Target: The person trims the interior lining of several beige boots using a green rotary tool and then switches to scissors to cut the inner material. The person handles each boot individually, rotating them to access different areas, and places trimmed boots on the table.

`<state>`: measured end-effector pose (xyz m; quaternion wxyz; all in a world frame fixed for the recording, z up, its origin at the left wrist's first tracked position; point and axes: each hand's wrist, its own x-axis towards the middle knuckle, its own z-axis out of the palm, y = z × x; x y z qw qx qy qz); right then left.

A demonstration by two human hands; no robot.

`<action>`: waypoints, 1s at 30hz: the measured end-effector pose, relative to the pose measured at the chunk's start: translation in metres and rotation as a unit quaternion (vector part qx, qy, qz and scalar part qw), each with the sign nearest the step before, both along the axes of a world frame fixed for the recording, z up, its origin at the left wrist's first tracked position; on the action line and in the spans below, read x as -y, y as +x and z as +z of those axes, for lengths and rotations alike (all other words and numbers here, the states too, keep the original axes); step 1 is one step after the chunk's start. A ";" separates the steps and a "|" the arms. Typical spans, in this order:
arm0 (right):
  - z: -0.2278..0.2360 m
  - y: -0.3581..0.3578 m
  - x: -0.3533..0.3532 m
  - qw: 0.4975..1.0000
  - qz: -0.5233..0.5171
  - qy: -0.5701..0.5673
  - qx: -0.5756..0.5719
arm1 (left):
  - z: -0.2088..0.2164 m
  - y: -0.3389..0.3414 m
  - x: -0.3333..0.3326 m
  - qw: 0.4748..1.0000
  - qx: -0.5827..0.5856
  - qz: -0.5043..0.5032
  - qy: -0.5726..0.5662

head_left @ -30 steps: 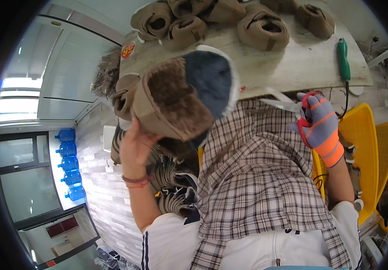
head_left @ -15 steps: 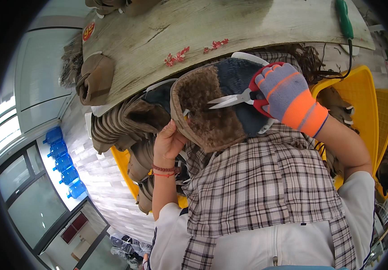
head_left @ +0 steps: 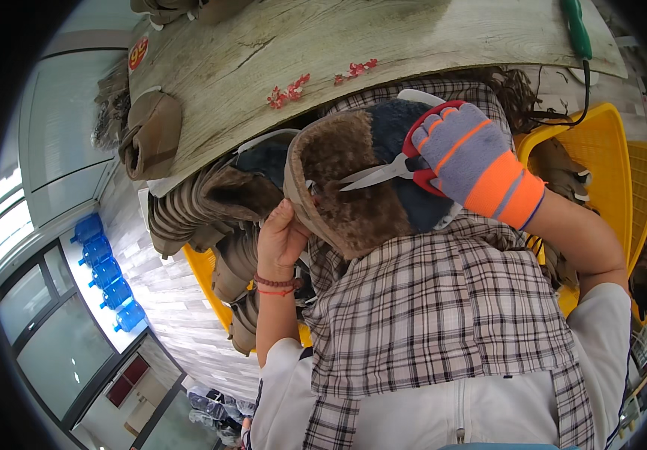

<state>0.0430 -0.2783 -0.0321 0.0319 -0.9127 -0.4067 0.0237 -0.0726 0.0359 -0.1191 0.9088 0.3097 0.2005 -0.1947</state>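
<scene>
A fur-lined brown piece (head_left: 342, 217), which looks like a boot upper, lies over my lap with its fleece inside facing up. Dark blue lining (head_left: 406, 199) covers its right part. My left hand (head_left: 284, 238) is bare and pinches the left rim, thumb up; its other fingers are partly hidden beneath. In a grey and orange glove, my right hand (head_left: 477, 161) is wrapped round the red handles of a pair of scissors (head_left: 377, 175). Their blades point left over the brown fleece, slightly parted. Whether the tips touch it I cannot tell.
A wooden table (head_left: 338, 45) runs along the far side, with a brown upper (head_left: 151, 135) on its left edge. Stacked uppers (head_left: 196, 206) stand at my left over a yellow basket (head_left: 202, 270). Another yellow basket (head_left: 612, 172) is at the right, near a green-handled corded tool (head_left: 577, 30).
The scissors have moved slightly left and down, and their handles have swung apart a little. My left hand keeps its hold on the rim.
</scene>
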 end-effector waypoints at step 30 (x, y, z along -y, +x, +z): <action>0.008 -0.003 0.007 0.999 0.005 -0.005 -0.050 | 0.014 0.005 0.011 1.000 -0.010 0.001 0.000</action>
